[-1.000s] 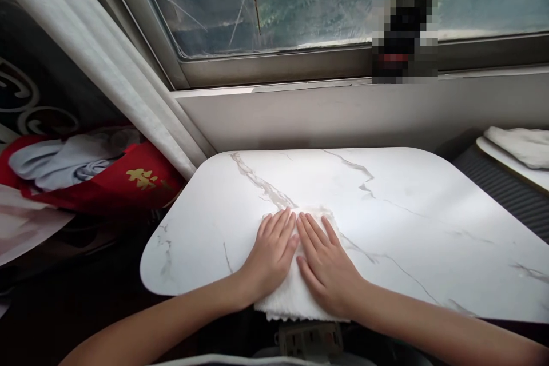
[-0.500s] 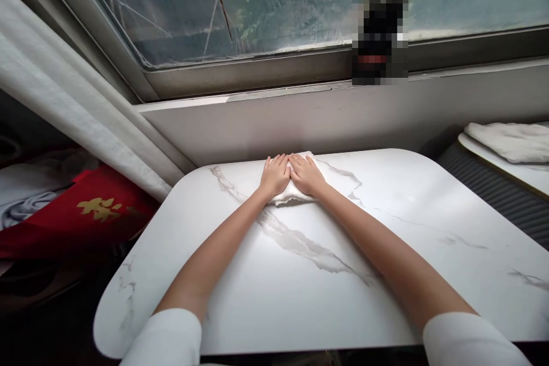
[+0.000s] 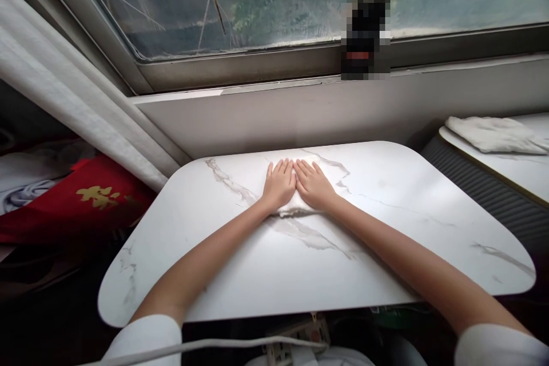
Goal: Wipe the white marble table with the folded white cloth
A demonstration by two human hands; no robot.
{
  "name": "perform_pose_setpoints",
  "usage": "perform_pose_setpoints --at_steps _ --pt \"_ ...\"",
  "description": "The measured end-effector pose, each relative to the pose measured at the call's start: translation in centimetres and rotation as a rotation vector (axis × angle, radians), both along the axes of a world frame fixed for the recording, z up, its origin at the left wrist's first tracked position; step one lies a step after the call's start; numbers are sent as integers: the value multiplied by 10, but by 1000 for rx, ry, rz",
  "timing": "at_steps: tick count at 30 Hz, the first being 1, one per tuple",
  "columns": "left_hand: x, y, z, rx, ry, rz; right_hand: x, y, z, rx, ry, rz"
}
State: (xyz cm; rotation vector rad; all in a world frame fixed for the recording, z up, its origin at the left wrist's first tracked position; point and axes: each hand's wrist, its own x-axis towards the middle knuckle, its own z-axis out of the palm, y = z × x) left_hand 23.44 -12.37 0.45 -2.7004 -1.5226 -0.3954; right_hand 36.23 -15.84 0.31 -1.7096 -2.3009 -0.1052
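- Pressing flat with left grip (image 3: 279,186) and right grip (image 3: 316,187) onto white cloth (image 3: 295,207), mid-frame.
- Stretched across marbled desk (image 3: 240,280) from lower corners.
- Showing window (image 3: 274,6) along top, curtain (image 3: 81,91) upper left, red fabric (image 3: 51,220) below it.

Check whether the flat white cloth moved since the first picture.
Yes: the cloth has moved from the near edge of the white round-cornered marble-patterned table toward its far edge.
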Motion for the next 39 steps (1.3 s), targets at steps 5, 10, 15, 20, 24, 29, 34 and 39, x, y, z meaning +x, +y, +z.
perform_pose_setpoints --at_steps 5,10,15,20,24,29,34,39 --pt "4 -97 0 -115 -30 -131 16 -106 -1 53 -71 61" --pt "7 -156 11 -284 -61 -300 26 -182 3 103 -111 49" --pt "12 -156 11 -315 -60 -362 32 -184 4 66 -96 5" --pt "41 -84 3 -202 -4 -249 50 -104 0 -7 -37 -66" --pt "73 -4 2 -122 33 -221 72 -18 0 -51 -41 -145" --pt "100 50 1 -79 -9 -90 97 48 2 -75 -28 -81" --pt "106 55 -1 -72 -26 -70 103 52 1 -41 1 -85" --pt "105 31 -1 -56 -27 -93 102 24 -1 -44 -25 -103"
